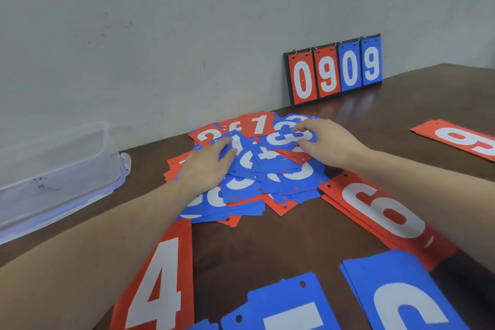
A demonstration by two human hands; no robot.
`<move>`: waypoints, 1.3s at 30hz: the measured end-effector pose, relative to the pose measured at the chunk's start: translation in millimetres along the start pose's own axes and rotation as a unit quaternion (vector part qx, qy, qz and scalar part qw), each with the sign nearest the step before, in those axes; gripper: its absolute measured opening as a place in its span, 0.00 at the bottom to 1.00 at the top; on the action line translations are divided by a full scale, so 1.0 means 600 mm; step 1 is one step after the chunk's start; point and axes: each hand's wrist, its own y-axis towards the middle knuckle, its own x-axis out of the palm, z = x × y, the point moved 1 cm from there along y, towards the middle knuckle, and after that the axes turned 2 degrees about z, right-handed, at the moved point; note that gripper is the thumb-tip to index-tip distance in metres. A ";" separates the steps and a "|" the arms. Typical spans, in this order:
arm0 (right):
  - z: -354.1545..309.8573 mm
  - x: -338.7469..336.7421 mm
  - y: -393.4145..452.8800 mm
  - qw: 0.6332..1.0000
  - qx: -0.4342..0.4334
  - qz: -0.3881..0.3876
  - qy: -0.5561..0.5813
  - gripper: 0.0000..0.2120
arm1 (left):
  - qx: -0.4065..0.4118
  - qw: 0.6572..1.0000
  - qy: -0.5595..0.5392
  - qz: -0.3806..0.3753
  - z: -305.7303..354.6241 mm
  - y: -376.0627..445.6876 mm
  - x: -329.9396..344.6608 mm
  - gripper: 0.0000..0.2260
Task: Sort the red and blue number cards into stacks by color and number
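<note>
Nearest to me, sorted stacks already lie face up on the brown table: a red 4 stack at lower left, a blue card at the bottom edge whose numeral is cut off, a blue stack at lower right that reads as a 6 or a 9 (the frame crops it, so I cannot say which), and a red 6 stack just beyond it.

Mid-field, the unsorted pile of mixed red and blue cards lies heaped between my forearms. My left hand rests flat on the pile's left side, fingers extended and pressing the cards. My right hand pinches the top blue 3 card between thumb and fingertips at the pile's far right.

Step in hand, as I judge it: drawing one card from the heap while the left hand steadies the rest. No blue 3 stack shows, so the next move likely calls for lifting this card without dragging its neighbours and starting a stack on bare table.

Farther right lies a red 9 stack. At far left sits a clear plastic container; against the wall stands a flip scoreboard reading 0909.
</note>
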 end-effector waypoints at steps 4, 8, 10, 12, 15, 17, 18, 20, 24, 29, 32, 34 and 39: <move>-0.018 0.010 0.011 0.998 -0.014 -0.042 -0.053 0.24 | -0.020 0.995 -0.014 0.093 -0.010 -0.001 0.005 0.18; -0.033 0.013 0.013 0.985 0.020 -0.130 -0.111 0.22 | -0.080 0.991 0.018 0.106 -0.024 0.005 0.002 0.20; -0.034 0.011 0.014 0.988 0.035 -0.121 -0.091 0.24 | -0.094 0.991 0.030 0.095 -0.027 0.007 0.001 0.25; -0.029 0.008 0.016 0.993 0.048 -0.088 -0.065 0.23 | -0.099 0.991 0.051 0.075 -0.027 0.008 0.001 0.29; -0.016 0.006 0.010 0.993 0.082 -0.054 -0.065 0.21 | -0.101 0.992 0.049 0.062 -0.025 0.008 0.000 0.29; -0.012 0.008 0.002 0.990 0.108 -0.050 -0.081 0.31 | -0.097 0.992 0.046 0.070 -0.023 0.007 -0.001 0.29; -0.011 0.011 -0.001 0.987 0.118 -0.058 -0.091 0.35 | -0.095 0.992 0.047 0.072 -0.023 0.006 -0.001 0.29; -0.010 0.014 -0.001 0.983 0.134 -0.074 -0.099 0.38 | -0.095 0.992 0.045 0.074 -0.020 0.006 -0.002 0.29; -0.013 0.013 0.003 0.982 0.144 -0.084 -0.085 0.40 | -0.107 0.989 0.002 0.105 -0.021 0.004 -0.008 0.29; -0.011 0.018 -0.005 0.981 0.136 -0.076 -0.117 0.43 | -0.099 0.976 -0.096 0.169 -0.025 -0.002 -0.012 0.29; -0.011 0.014 -0.007 0.979 0.135 -0.085 -0.126 0.44 | -0.101 0.963 -0.168 0.183 -0.029 -0.003 -0.013 0.27; -0.012 0.012 -0.008 0.981 0.125 -0.082 -0.120 0.43 | -0.102 0.954 -0.217 0.183 -0.031 -0.004 -0.014 0.28; -0.017 0.012 -0.013 0.995 0.081 -0.030 -0.047 0.40 | -0.086 0.929 -0.314 0.173 -0.018 -0.011 -0.028 0.27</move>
